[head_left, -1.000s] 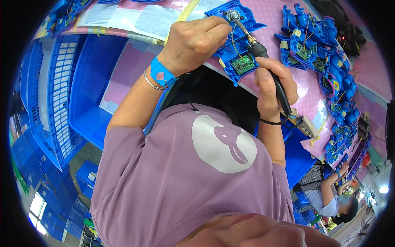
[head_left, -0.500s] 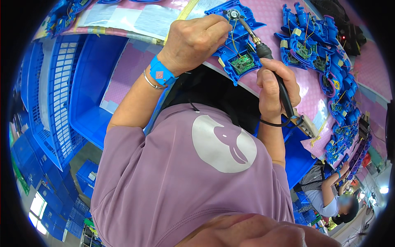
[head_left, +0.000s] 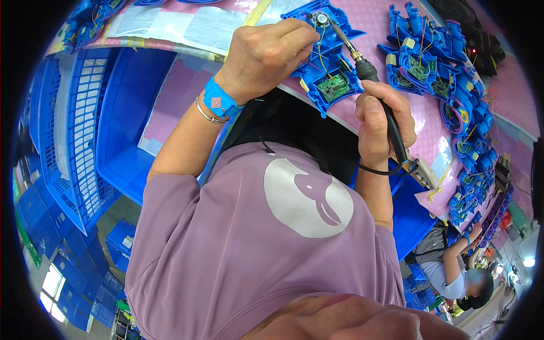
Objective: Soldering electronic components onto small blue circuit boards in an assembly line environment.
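Note:
My right hand (head_left: pixel 385 122) is wrapped round a soldering iron (head_left: pixel 378 90) with a black handle. The iron's metal tip reaches up to the edge of a small round speaker (head_left: pixel 321 20) seated in an open blue plastic housing (head_left: pixel 347 20). Just left of the speaker, my left hand (head_left: pixel 272 56) is closed in a pinch; what its fingertips hold is hidden, though a thin strand shows beside them. Below the speaker, a green circuit board (head_left: pixel 333 86) lies in the housing's nearer half. Thin yellow wires (head_left: pixel 321 54) run between speaker and board.
Several similar blue housings with boards and wires (head_left: pixel 422 62) line the table's right side. Blue crates (head_left: pixel 122 124) stand at the left. A pale block (head_left: pixel 425 173) sits at the table edge by the iron's cord. Another person (head_left: pixel 453 266) works at the far lower right.
My right hand and the soldering iron have shifted slightly to the right, the tip staying by the speaker. My left hand keeps its pinch in nearly the same place.

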`<state>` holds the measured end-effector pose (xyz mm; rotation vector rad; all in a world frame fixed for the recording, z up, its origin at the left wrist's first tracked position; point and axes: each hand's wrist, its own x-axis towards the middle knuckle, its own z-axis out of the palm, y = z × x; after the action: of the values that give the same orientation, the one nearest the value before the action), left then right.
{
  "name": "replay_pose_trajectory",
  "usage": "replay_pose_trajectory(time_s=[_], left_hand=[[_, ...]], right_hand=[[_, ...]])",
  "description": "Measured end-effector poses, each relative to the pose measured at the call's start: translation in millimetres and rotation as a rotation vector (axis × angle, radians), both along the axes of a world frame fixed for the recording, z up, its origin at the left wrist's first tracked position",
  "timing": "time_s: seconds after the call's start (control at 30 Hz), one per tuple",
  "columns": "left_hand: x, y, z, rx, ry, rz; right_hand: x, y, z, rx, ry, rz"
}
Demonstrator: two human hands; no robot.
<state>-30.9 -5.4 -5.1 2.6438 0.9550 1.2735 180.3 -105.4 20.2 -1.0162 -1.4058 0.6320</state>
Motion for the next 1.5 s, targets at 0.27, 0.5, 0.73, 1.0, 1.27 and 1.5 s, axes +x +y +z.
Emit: replay_pose_trajectory(time_s=[0.27,0.5,0.73,1.0,1.27,1.5], left_hand=[[-10,-11,8,-0.12,-0.29,0.01],[-37,-28,15,-0.609,-0.208,-0.245],[-10,0,11,-0.245,0.016,-0.255],[13,44,16,-0.036,0.125,-0.145],[2,81,21,0.035,0.314,-0.261],[-77,120,57,-0.077,0.546,-0.017]], right_hand=[[6,-4,0,0.014,-0.008,-0.017],[15,-15,10,0.049,-0.044,-0.107],[20,-31,19,0.08,-0.004,-0.158],[29,-47,22,0.137,0.085,-0.21],[34,-52,26,0.167,0.172,-0.17],[36,-55,27,0.136,0.078,-0.249]])
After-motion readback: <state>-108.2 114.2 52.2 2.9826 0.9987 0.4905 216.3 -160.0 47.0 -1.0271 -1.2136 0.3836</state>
